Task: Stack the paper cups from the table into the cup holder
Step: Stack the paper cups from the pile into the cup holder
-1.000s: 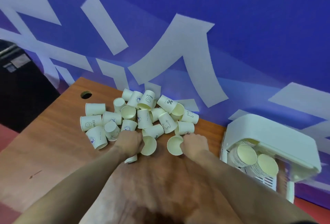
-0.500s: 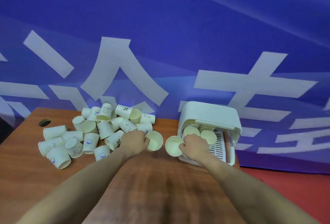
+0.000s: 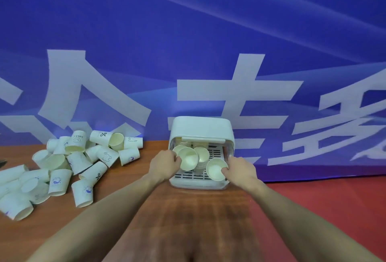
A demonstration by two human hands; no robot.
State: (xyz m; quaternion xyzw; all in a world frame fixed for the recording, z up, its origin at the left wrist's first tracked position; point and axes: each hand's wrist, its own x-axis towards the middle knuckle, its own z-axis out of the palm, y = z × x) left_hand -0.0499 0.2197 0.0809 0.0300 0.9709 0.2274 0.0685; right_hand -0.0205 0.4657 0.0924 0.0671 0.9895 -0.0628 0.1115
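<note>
Both hands have carried their cups rightward from the pile to the holder. Left hand (image 3: 166,164) has its grip curled round a paper cup (image 3: 188,160), mouth toward the camera, held at the holder's open front against the stacked cups (image 3: 201,158) already inside. Right hand (image 3: 240,171) pinches a second cup (image 3: 217,169) at its rim, thumb inside, over the slotted tray near the holder's front right corner. White cup holder (image 3: 200,126) sits on the wooden tabletop (image 3: 188,220) at its far right. Loose cups (image 3: 79,161) lie heaped well to the left. Behind hangs a blue banner (image 3: 188,32).
</note>
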